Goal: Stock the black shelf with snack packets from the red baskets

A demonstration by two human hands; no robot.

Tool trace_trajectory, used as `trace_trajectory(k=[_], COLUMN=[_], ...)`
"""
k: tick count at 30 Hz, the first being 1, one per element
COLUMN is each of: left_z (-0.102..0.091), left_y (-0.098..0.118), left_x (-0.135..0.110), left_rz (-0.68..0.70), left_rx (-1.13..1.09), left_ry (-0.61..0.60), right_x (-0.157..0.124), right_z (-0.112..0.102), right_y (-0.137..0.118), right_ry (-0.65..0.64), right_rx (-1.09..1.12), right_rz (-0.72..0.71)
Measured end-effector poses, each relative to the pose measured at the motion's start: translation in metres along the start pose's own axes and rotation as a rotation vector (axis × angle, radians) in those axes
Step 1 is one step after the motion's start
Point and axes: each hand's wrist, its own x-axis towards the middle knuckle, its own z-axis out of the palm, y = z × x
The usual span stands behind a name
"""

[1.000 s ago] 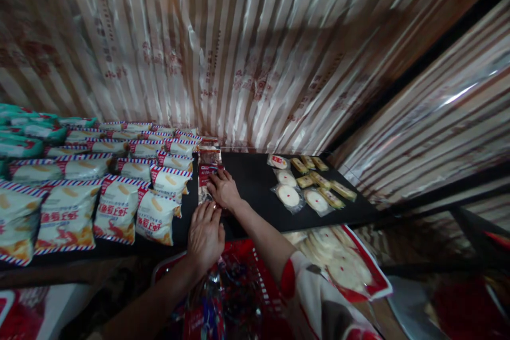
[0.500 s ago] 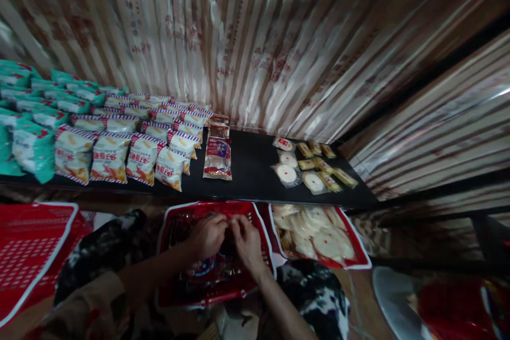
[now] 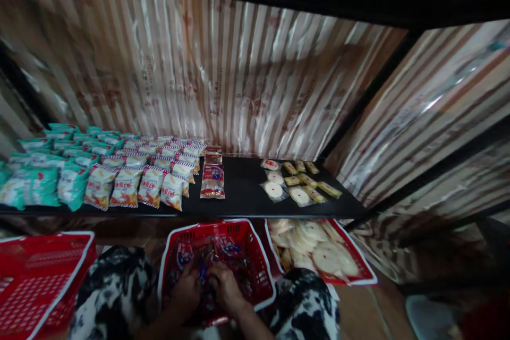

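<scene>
Both hands are down inside a red basket (image 3: pixel 261 271) full of dark red snack packets (image 3: pixel 229 247). My left hand (image 3: pixel 186 288) is at the left of the pile, its fingers closed at a packet with a blue mark (image 3: pixel 202 272). Beside it, my right hand (image 3: pixel 225 282) has its fingers curled in at the same packet. Dim light and blur hide the fingertips. On the black shelf above, a red and clear snack packet (image 3: pixel 212 181) lies flat, with another red packet (image 3: pixel 213 154) behind it.
Rows of teal bags (image 3: pixel 72 185) and white-and-orange snack bags (image 3: pixel 126 186) fill the shelf's left. Round white wrapped cakes (image 3: pixel 274 189) and small yellow-green packs (image 3: pixel 307 179) lie right. Another red basket (image 3: pixel 35 281) stands left; a basket of round white cakes (image 3: pixel 332 255) stands right.
The view has tilted up, showing a dark beam overhead. My hands, close together above the packets before, are now lower in the basket and slightly apart.
</scene>
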Motion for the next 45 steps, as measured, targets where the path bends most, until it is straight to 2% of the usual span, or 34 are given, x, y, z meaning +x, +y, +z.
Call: trace_trajectory(k=[3, 8, 11, 14, 17, 21, 23, 26, 29, 35, 39, 42, 45], left_z=[-0.015, -0.036, -0.039, -0.041, -0.048, -0.057, -0.060, -0.062, -0.062, -0.072, -0.083, -0.089, -0.093], left_y=[0.002, 0.008, 0.013, 0.018, 0.026, 0.040, 0.049, 0.060, 0.067, 0.071, 0.073, 0.073, 0.074], left_x=[-0.008, -0.030, -0.045, -0.058, -0.066, -0.073, -0.073, -0.066, -0.053, -0.037, -0.026, -0.017, -0.009], left_rz=[-0.070, -0.201, -0.227, -0.212, -0.179, -0.109, -0.054, 0.062, 0.108, 0.029, 0.040, 0.054, 0.075], left_rx=[-0.138, -0.783, -1.115, -1.292, -1.316, -1.230, -1.183, -1.152, -1.129, -1.090, -1.083, -1.047, -1.022], left_ry=[0.030, 0.052, 0.102, 0.098, 0.062, 0.092, 0.092, 0.028, 0.003, 0.109, 0.159, 0.177, 0.185], right_x=[-0.003, -0.021, -0.033, -0.041, -0.046, -0.044, -0.040, -0.028, -0.016, 0.003, 0.007, 0.008, 0.012], right_z=[-0.014, -0.043, -0.057, -0.066, -0.075, -0.088, -0.095, -0.099, -0.099, -0.092, -0.088, -0.086, -0.085], right_y=[-0.018, -0.048, -0.057, -0.061, -0.067, -0.079, -0.085, -0.088, -0.086, -0.075, -0.076, -0.083, -0.087], right_ry=[0.134, 0.478, 0.553, 0.586, 0.643, 0.705, 0.716, 0.712, 0.676, 0.492, 0.372, 0.343, 0.375], right_rx=[0.050, -0.023, -0.050, -0.023, 0.097, 0.300, 0.391, 0.495, 0.575, 0.848, 0.959, 0.999, 0.971], right_rz=[-0.024, -0.158, -0.249, -0.236, -0.177, -0.104, -0.069, -0.036, -0.028, 0.029, 0.091, 0.090, 0.063])
